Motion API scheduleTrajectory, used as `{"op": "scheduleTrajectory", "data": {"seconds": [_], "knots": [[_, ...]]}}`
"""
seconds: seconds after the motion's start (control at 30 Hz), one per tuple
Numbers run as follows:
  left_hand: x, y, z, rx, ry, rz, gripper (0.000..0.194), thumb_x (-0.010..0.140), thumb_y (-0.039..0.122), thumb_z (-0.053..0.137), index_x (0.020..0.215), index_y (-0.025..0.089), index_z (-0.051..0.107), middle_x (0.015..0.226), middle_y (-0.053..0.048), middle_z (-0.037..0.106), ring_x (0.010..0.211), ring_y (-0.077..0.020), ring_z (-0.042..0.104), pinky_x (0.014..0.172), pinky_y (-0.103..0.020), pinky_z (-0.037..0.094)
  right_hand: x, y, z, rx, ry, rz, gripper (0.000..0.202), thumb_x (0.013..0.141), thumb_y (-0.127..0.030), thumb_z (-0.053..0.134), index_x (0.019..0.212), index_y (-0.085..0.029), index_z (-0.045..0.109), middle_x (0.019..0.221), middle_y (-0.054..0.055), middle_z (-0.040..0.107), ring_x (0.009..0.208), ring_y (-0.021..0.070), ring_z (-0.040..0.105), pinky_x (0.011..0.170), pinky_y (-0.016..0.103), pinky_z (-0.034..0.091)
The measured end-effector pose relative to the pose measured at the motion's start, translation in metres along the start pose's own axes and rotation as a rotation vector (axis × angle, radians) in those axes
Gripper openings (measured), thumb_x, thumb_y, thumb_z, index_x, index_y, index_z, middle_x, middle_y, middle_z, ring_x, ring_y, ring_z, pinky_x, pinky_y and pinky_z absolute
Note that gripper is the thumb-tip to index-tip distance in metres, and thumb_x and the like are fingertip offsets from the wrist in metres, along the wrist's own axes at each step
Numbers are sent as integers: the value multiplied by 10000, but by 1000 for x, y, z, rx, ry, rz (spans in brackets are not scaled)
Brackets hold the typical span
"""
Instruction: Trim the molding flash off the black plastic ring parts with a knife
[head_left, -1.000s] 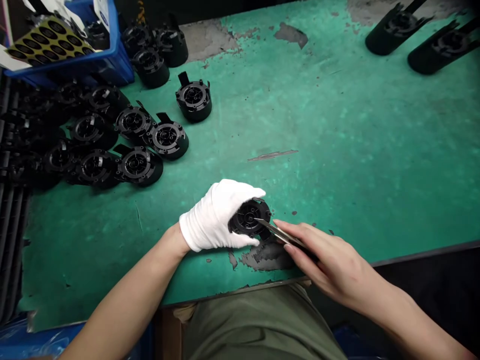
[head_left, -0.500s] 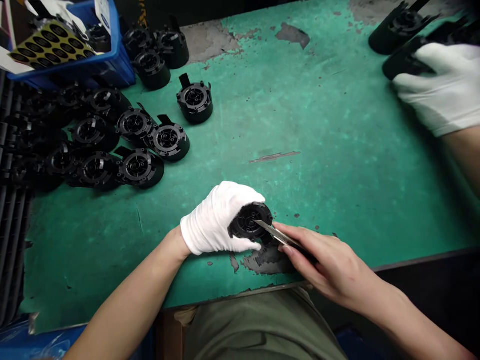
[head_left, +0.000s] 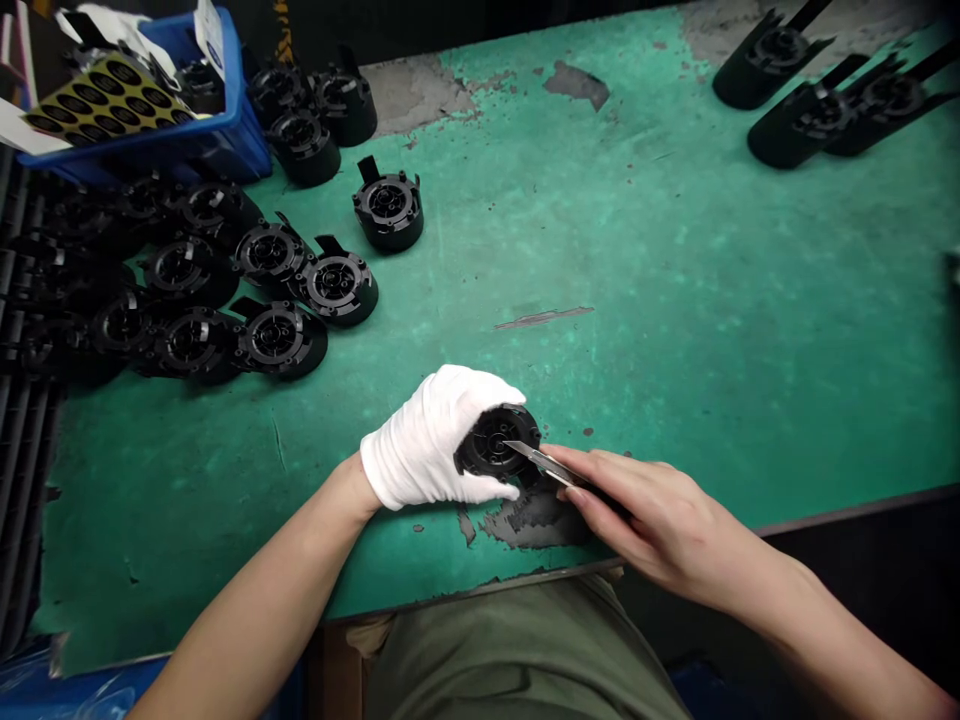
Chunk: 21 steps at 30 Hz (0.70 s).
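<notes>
Near the front edge of the green worktop (head_left: 637, 260), your gloved left hand (head_left: 431, 440) grips a round black housing (head_left: 495, 440) around its side. Your bare right hand (head_left: 652, 510) holds a slim knife (head_left: 546, 464), blade tip at the housing's middle; whether it touches, you cannot tell. Beyond, leftward, similar housings (head_left: 279, 335) cluster before a blue bin (head_left: 236, 150). Far right stand taller black cylinders (head_left: 787, 138).

No text I can read — dark oval labels (head_left: 104, 97) on a yellow sticker sheet (head_left: 112, 115), their print too small for me, a round mark (head_left: 213, 48) on a white card (head_left: 202, 22) (equally illegible), both at the blue bin (head_left: 234, 135).
</notes>
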<state>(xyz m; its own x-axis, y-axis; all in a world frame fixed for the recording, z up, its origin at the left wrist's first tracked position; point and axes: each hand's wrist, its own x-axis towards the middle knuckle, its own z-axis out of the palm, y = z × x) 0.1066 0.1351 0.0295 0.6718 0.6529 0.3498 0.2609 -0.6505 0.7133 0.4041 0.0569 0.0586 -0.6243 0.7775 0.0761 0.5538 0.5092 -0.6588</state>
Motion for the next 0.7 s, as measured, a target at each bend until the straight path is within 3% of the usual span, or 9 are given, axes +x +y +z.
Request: {"op": "scheduleTrajectory", "data": {"seconds": [0.17, 0.7], "knots": [[-1, 0, 0, 1, -5, -41, 813, 851, 650, 887, 1457, 233, 539, 1345, -161, 735, 1265, -344, 718, 1105, -532, 567, 2, 2, -2, -164, 53, -83, 651, 1106, -148, 572, 1727, -244, 400, 1257, 86, 820, 960, 216, 819, 709, 297, 632], [-1, 0, 1, -8, 28, -1, 825, 853, 614, 916, 1455, 204, 529, 1336, -163, 729, 1288, -339, 709, 1147, -510, 563, 3, 1, -1, -79, 19, -50, 626, 1117, -148, 543, 1722, -235, 404, 1238, 101, 821, 970, 207, 819, 827, 306, 674]]}}
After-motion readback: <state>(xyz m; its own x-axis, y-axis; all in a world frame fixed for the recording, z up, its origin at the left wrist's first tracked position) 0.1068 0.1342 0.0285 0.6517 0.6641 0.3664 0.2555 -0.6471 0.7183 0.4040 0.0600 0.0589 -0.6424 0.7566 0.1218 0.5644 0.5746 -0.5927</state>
